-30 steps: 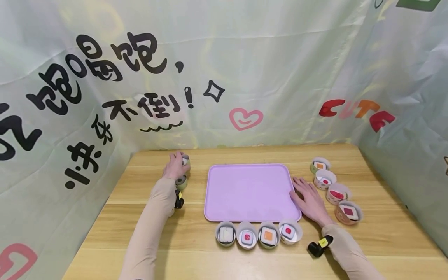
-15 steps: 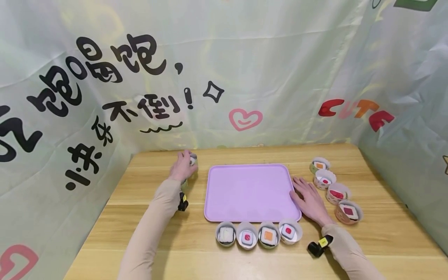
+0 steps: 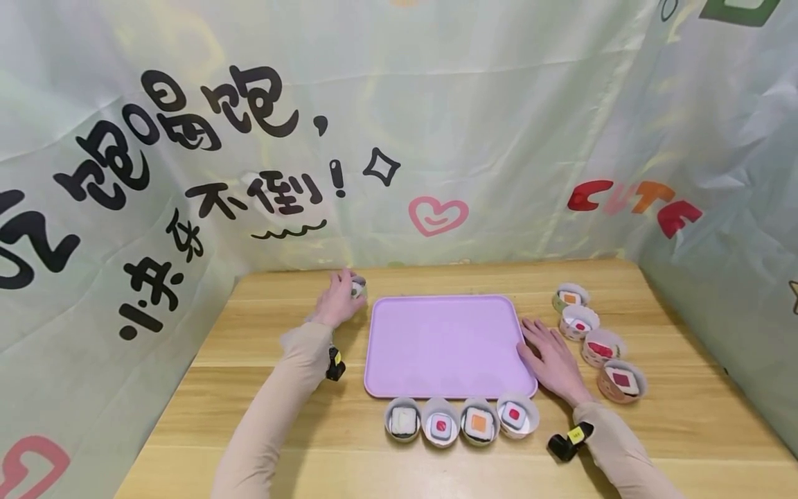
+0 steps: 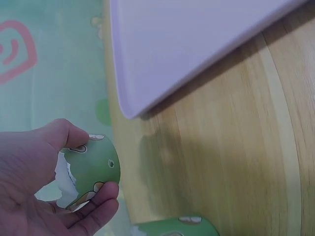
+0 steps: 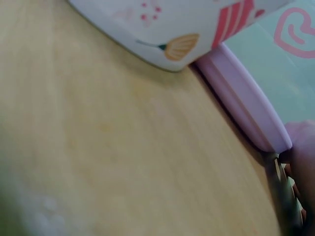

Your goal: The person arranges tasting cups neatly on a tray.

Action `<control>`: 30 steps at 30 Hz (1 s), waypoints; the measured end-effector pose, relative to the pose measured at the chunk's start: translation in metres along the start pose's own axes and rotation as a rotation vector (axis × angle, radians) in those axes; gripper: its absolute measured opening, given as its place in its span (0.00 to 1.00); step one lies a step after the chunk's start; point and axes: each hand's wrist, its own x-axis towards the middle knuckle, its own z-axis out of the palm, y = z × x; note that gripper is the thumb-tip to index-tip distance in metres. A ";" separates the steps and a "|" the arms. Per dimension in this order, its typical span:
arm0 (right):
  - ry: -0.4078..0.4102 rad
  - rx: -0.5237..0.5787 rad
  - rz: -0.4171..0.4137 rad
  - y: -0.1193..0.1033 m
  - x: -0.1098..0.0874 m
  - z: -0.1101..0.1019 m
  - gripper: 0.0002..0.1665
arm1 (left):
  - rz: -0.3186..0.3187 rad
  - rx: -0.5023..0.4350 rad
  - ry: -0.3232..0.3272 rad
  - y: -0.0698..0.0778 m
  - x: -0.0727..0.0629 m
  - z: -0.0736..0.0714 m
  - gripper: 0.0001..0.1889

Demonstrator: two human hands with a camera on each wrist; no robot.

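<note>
My left hand [image 3: 339, 299] grips a small green paper cup [image 4: 96, 167] between thumb and fingers, just beyond the upper left corner of the lilac tray [image 3: 444, 346]. Something pale and dark shows inside that cup in the head view; the fingers hide most of it. Whether the cup touches the table is unclear. My right hand [image 3: 553, 357] lies with its fingers extended beside the tray's right edge, thumb at the rim. A second green cup [image 4: 179, 227] stands near the left hand, partly cut off in the left wrist view.
Several paper cups holding sushi-like pieces, one an orange-topped piece [image 3: 479, 421], line the tray's front edge. More cups, including a brown cup [image 3: 621, 381], form a slanting row at right. A pale cup rim [image 3: 288, 338] peeks out beside the left sleeve. A printed curtain [image 3: 499, 138] surrounds the table.
My left hand has carried the green cup rightward along the back of the table, closer to the tray. The right hand and the tray stay where they were.
</note>
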 end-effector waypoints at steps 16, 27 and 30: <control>0.002 -0.003 0.004 0.000 -0.001 0.003 0.32 | 0.011 -0.026 -0.012 0.017 -0.003 0.014 0.29; 0.009 -0.006 0.004 0.001 -0.001 0.004 0.32 | 0.008 -0.057 -0.023 0.025 -0.002 0.018 0.29; 0.008 -0.003 0.002 0.001 0.000 0.004 0.32 | 0.008 -0.057 -0.031 0.026 -0.002 0.020 0.28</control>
